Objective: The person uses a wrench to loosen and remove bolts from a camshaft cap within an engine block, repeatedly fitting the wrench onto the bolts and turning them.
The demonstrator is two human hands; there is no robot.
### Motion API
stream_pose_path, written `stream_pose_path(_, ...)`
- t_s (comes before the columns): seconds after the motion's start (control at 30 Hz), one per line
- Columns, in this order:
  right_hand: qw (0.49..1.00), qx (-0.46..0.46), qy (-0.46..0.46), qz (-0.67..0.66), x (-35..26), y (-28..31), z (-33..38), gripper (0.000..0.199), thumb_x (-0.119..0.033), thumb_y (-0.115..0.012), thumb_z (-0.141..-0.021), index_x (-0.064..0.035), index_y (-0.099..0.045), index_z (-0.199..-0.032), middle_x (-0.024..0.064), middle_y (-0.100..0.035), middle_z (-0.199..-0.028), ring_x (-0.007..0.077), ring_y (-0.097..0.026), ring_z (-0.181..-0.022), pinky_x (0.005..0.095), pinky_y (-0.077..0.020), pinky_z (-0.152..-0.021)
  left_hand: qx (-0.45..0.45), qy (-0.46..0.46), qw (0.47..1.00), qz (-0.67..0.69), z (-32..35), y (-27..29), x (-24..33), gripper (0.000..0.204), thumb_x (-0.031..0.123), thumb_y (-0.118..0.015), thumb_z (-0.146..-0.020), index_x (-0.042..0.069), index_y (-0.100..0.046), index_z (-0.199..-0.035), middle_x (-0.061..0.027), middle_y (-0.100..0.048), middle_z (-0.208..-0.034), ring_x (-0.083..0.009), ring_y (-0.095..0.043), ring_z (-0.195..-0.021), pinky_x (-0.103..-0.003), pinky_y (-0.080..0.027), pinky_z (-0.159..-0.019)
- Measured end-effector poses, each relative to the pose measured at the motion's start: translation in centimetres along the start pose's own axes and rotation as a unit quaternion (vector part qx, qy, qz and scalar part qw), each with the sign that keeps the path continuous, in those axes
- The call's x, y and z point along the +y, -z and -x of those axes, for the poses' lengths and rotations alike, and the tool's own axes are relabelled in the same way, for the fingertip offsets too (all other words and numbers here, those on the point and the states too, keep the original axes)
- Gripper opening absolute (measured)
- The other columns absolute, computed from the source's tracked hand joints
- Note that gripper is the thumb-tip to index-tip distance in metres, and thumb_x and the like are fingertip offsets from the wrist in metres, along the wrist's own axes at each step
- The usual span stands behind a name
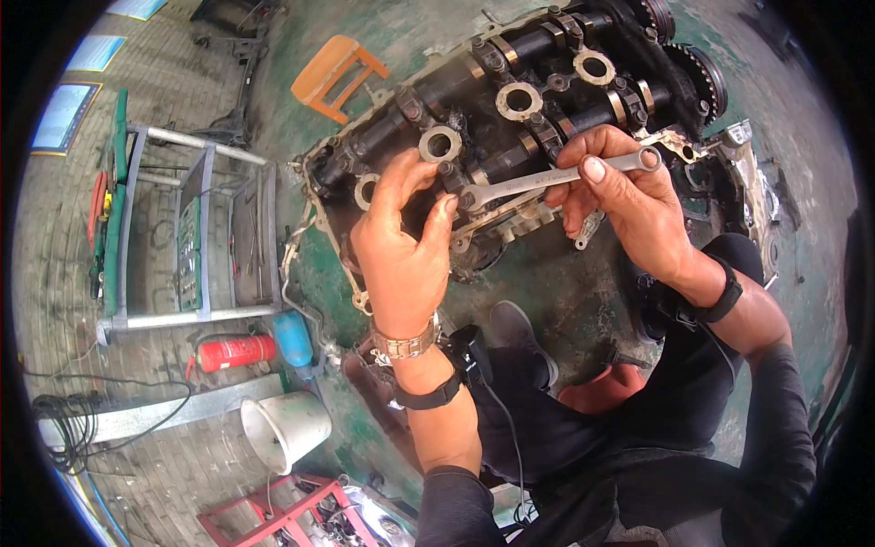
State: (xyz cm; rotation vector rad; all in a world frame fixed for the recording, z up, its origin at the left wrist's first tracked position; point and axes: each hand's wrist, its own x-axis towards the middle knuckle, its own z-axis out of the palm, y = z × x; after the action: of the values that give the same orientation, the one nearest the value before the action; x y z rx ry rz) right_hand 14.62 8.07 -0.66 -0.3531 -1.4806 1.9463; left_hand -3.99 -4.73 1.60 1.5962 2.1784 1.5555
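My right hand [638,205] grips a combination wrench [524,186] between thumb and fingers, close to its ring end. The wrench lies nearly level, its open jaw pointing left at a bolt [448,171] on the engine's cylinder head [467,239]. Whether the jaw sits fully around the bolt, I cannot tell. My left hand [401,255] is beside that bolt, thumb and forefinger apart on either side of it; its other fingertips are partly hidden. A pale ring-shaped opening [440,131] stands just beyond my left fingers. Dark camshafts [460,77] run along the greasy head.
Toothed cam wheels [702,77] stand at the far right. An orange stool [335,77] is behind the engine. On the left are a tool rack [191,321], a red fire extinguisher [237,353], a white bucket [292,428] and coiled cable [68,424]. A red frame [283,520] sits nearby.
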Motion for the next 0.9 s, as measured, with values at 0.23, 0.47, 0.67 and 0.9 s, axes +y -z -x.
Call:
stream_pose_path(0.23,1.0,-0.005,0.0,0.0,0.5,-0.4,-0.1,0.028,-0.024,-0.048,-0.101,0.002,-0.053,-0.111,0.0153,-0.067,-0.089,0.0145,-0.063,-0.065,0.0266,-0.0526,-0.06,-0.001,0.003,1.0,-0.015,0.1,0.2,0.1,0.048,-0.007,-0.071,-0.076,0.0,-0.057,-0.121,-0.0134,-0.07,-0.104,-0.0205,-0.068,-0.095,-0.031,-0.051,-0.084)
stream_pose_path(0.47,0.999,0.017,-0.02,-0.027,1.0,-0.7,0.4,0.023,-0.023,-0.054,-0.098,-0.0032,-0.058,-0.109,0.0083,-0.069,-0.085,0.0121,-0.063,-0.066,0.0255,-0.0509,-0.062,-0.008,-0.012,1.0,-0.027,0.0,0.2,0.2,0.049,-0.006,-0.071,-0.076,0.0,-0.056,-0.123,-0.0144,-0.07,-0.103,-0.0209,-0.068,-0.095,-0.031,-0.051,-0.083)
stream_pose_path(0.67,0.999,-0.031,0.022,0.04,1.2,-1.2,1.3,0.032,-0.025,-0.052,-0.099,0.0039,-0.051,-0.114,0.0164,-0.067,-0.092,0.0173,-0.064,-0.069,0.0284,-0.053,-0.063,-0.005,-0.003,1.0,-0.024,0.1,0.3,0.2,0.049,-0.006,-0.07,-0.076,0.0,-0.056,-0.123,-0.0151,-0.07,-0.103,-0.0212,-0.068,-0.095,-0.031,-0.052,-0.082)
stream_pose_path(0.9,0.866,-0.185,0.292,0.362,2.1,-1.3,2.2,0.035,-0.02,-0.074,-0.082,0.002,-0.057,-0.104,0.0174,-0.067,-0.094,0.0318,-0.068,-0.077,0.0378,-0.056,-0.066,0.0,0.021,1.0,0.011,0.0,-0.2,0.0,0.048,-0.004,-0.071,-0.076,0.0,-0.057,-0.122,-0.0146,-0.07,-0.103,-0.0214,-0.068,-0.094,-0.031,-0.052,-0.082)
